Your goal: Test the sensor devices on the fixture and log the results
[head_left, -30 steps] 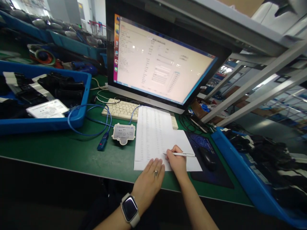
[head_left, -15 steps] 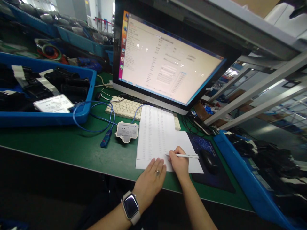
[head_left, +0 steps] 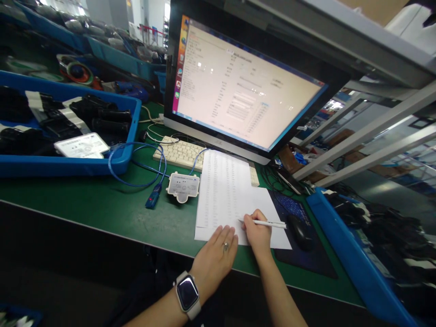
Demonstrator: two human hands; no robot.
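Note:
My right hand (head_left: 258, 232) is closed around a white pen (head_left: 272, 224), its tip at the printed sheet of paper (head_left: 221, 190). The pen leans low, its back end pointing right. Flat on the lower edge of the paper lies my left hand (head_left: 218, 252), fingers stretched out, with a ring and a wristwatch (head_left: 187, 293). Rows of print cover the top sheet, too small to read; another white sheet (head_left: 269, 204) sticks out beneath it. Left of the paper sits a white labelled device (head_left: 184, 186), beside a blue USB adapter (head_left: 154, 196) with a red light.
Behind the paper are a cream keyboard (head_left: 180, 152) and a large monitor (head_left: 245, 81). A black mouse (head_left: 299, 231) rests on a dark mat (head_left: 313, 259) at right. Blue bins with black parts flank the green table: a left bin (head_left: 68, 167) and a right bin (head_left: 354, 259).
The whole view has shifted slightly, so things appear a little further right. Both hands keep nearly the same place on the paper, and the pen stays in my right hand.

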